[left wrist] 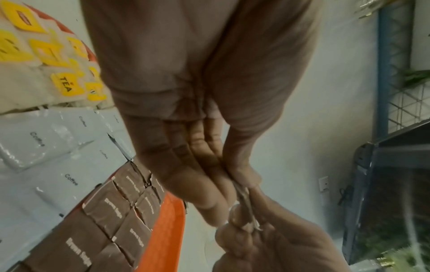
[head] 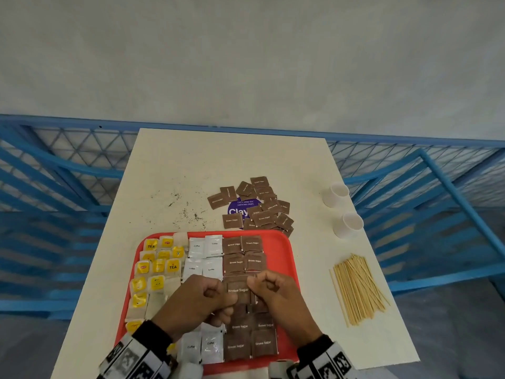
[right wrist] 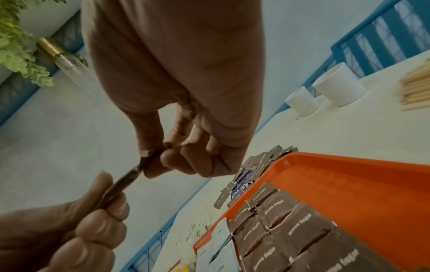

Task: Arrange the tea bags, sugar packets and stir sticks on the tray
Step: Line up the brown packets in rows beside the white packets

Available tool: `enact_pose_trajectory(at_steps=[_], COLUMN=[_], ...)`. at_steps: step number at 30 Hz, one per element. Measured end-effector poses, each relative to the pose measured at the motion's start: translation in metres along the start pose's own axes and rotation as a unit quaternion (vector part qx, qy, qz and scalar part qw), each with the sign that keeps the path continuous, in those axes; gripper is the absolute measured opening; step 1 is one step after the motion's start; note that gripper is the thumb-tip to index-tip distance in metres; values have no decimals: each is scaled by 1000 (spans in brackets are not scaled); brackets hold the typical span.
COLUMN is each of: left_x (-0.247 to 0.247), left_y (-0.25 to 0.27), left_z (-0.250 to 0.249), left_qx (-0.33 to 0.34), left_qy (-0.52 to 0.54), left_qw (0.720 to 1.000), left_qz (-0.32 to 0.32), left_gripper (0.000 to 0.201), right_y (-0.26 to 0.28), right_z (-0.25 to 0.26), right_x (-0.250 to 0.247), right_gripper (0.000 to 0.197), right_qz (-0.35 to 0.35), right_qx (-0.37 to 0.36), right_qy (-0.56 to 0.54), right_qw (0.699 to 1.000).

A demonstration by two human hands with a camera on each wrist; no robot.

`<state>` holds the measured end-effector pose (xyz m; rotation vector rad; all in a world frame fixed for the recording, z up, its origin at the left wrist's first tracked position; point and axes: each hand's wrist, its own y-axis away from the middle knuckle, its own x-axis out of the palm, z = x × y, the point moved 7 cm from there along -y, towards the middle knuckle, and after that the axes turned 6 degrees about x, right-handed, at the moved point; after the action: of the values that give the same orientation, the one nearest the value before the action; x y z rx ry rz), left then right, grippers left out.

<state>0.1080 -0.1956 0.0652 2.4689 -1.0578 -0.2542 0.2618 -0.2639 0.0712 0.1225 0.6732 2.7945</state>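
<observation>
Brown sugar packet (head: 238, 290) held above red tray (head: 284, 258), between both hands: left hand (head: 195, 305) pinches left edge, right hand (head: 276, 296) pinches right edge. Lower packet edge hidden behind knuckles; possibly two packets stacked. Stir sticks (head: 358, 288) right of right hand, off tray.

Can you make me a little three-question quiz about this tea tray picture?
1. True or false: the stir sticks lie on the red tray.
2. What do the left hand and right hand pinch together? A) brown sugar packet B) tea bag C) cup
3. Fill in: two white ____ stand near the table's right edge.

Key: 1 false, they lie on the table; 2 A; 3 cups.
</observation>
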Motion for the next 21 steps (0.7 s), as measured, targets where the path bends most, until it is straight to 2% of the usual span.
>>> enact_pose_trajectory(at_steps=[3,5,8,11,15,19,21], left_x=[-3,-6,-7,-9,-17,-29,-34], left_y=[-1,-1,-2,-4,-5,-4,-4], left_z=[3,4,7,11,16,24,30], left_qx=[0,2,3,4,11,-4,-14], left_qy=[5,11,10,-1,2,-18,-25], left_qw=[1000,1000,999,999,997,994,993], left_qz=[-10,-23,-39,-53,-71,-105,-112], left_gripper=[21,21,23,25,25,43,45], right_y=[-4,-5,-4,-9,-35,-83,-103], right_z=[-13,-21,-23,-21,-27,-41,-48], right_x=[1,1,4,0,-12,-24,-22], right_gripper=[55,56,37,20,13,9,13], right_qz=[2,4,25,5,-18,-70,-80], right_qx=[43,56,63,58,70,116,136], right_qy=[-38,-35,-16,4,29,98,140], right_qw=[998,998,998,998,997,986,977])
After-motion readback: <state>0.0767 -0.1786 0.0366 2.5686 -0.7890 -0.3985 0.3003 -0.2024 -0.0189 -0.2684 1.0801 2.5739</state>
